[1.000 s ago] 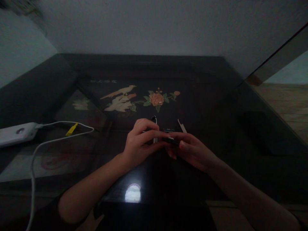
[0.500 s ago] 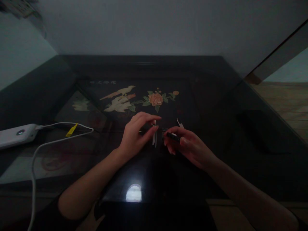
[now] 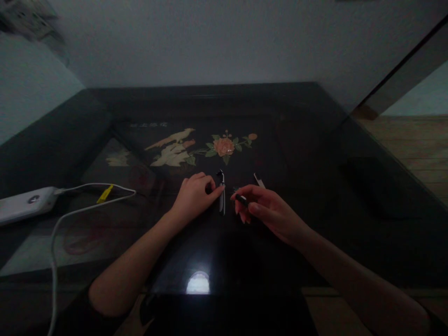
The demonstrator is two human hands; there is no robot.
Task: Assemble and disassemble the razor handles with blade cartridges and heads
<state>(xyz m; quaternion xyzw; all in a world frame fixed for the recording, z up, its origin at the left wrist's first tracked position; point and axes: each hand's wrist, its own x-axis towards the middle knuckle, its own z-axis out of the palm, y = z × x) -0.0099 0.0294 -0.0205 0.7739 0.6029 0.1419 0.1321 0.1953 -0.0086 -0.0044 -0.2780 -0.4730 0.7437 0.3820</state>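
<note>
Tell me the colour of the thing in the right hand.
The held object is mostly black; head view.

Table (image 3: pixel 297 140): big, dark and super glossy, with a pinkish flower (image 3: pixel 224 147) and a pale bird (image 3: pixel 178 135) decorating the top
Back wall (image 3: pixel 196 42): plain grey, right behind the table
Side wall (image 3: pixel 31 88): paler, left of the table
Floor (image 3: pixel 406 144): wood-look planks, right of the table
Light: pretty dim tbh, one bright reflection (image 3: pixel 198 283) near the table's front edge
</note>
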